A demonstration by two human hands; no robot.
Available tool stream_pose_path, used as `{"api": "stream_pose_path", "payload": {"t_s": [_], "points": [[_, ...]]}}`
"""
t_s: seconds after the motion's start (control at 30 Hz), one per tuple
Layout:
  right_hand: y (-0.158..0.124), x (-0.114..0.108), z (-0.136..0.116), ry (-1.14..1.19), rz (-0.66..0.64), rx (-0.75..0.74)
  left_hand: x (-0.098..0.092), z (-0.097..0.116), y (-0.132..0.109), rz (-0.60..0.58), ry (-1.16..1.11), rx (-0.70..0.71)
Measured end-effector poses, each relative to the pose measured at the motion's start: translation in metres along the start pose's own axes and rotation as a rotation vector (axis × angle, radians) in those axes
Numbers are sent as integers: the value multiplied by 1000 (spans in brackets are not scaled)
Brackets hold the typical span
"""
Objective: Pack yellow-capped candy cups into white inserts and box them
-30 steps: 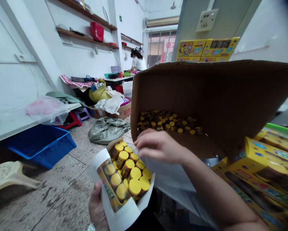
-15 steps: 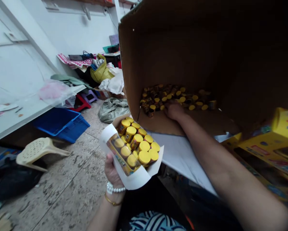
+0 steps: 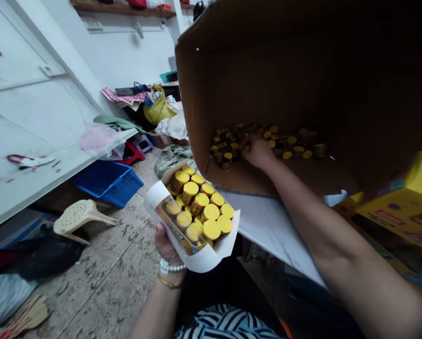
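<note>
My left hand (image 3: 166,245) grips a small open display box (image 3: 203,262) from below, tilted in front of me. White flaps stand out from its rim, and one side has a clear window. Small tubs with yellow lids (image 3: 211,213) fill it, standing close together. Inside a large cardboard box (image 3: 194,113) lying open toward me, my right hand (image 3: 259,153) reaches down among loose tubs of the same kind (image 3: 287,154). Its fingers are in the dark among the tubs, so whether they hold one is not visible.
Yellow printed boxes (image 3: 394,202) stand at the right. A white table (image 3: 267,230) supports the large carton. To the left are a long white bench (image 3: 59,174), a blue crate (image 3: 108,183) and a cream plastic stool (image 3: 78,214) on the speckled floor.
My view has shifted slightly, so the bench and stool sit further right. The right hand is still among the loose tubs, and the left still holds the filled box.
</note>
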State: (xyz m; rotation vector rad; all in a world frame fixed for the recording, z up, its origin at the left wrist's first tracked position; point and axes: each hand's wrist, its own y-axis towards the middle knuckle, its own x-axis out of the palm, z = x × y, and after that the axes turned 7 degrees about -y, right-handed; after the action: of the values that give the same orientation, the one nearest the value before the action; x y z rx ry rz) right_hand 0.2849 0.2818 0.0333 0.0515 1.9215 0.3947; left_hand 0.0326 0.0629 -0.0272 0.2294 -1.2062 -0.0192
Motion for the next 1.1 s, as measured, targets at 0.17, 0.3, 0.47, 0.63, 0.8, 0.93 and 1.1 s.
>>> {"api": "stream_pose_path", "payload": {"t_s": [0.17, 0.3, 0.47, 0.63, 0.8, 0.93, 1.1], "points": [[-47, -61, -71, 437, 73, -434, 3, 1, 5, 66, 20, 42], [-93, -84, -117, 505, -192, -861, 8, 5, 5, 89, 24, 56], [-106, -83, -126, 382, -392, -1086, 8, 9, 5, 143, 35, 115], [-90, -80, -115, 448, -409, -1070, 0, 8, 4, 72, -24, 45], [-26, -34, -51, 234, 43, -489, -11, 3, 1, -38, -152, -180], [9, 19, -1, -140, -76, -278, -9, -5, -2, -124, -231, -325], [7, 47, 8, -197, -157, -292, -7, -10, -2, -197, -277, -355]]}}
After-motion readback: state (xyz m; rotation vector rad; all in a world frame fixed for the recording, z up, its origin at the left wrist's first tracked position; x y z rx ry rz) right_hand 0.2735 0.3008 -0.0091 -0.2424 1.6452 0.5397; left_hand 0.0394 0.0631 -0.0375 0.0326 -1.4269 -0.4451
